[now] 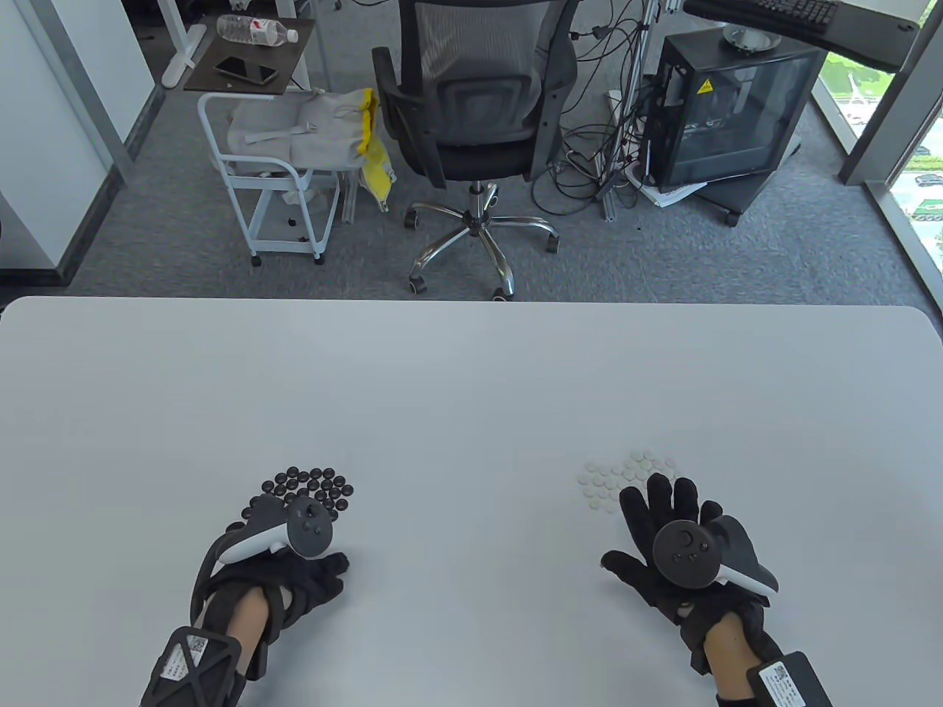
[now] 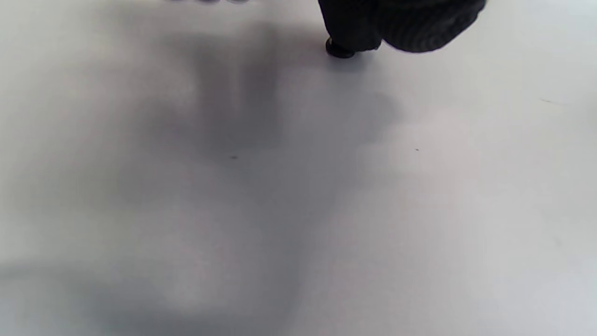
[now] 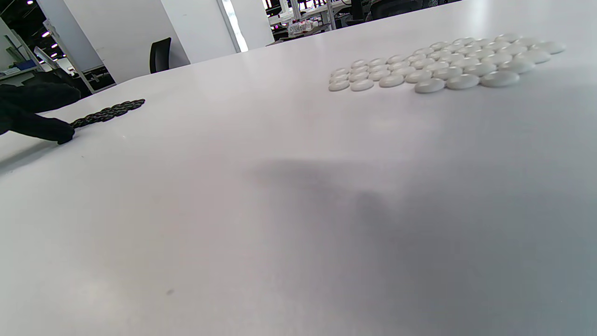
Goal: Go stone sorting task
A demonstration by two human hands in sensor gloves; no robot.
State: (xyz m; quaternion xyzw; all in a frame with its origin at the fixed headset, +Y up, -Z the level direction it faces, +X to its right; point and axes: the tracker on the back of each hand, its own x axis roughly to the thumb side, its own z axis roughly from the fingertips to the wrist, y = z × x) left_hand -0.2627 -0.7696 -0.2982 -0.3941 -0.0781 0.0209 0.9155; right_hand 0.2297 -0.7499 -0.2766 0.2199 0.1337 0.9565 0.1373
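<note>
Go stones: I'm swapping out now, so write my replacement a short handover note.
Left hand: at the near edge of the black stones, fingers hidden by the tracker; a fingertip touches one black stone.
Right hand: open, fingers spread, holding nothing, just short of the white stones.
Done: both colours lie in separate clusters on the table.
Left: no stray stones visible; perhaps only tidying.

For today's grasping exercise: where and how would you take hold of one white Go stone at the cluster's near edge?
Pinch a near-edge smooth white lens-shaped Go stone across its thin rim, coming from above on the open table side; it lies flat, with neighbours packed behind it.
</note>
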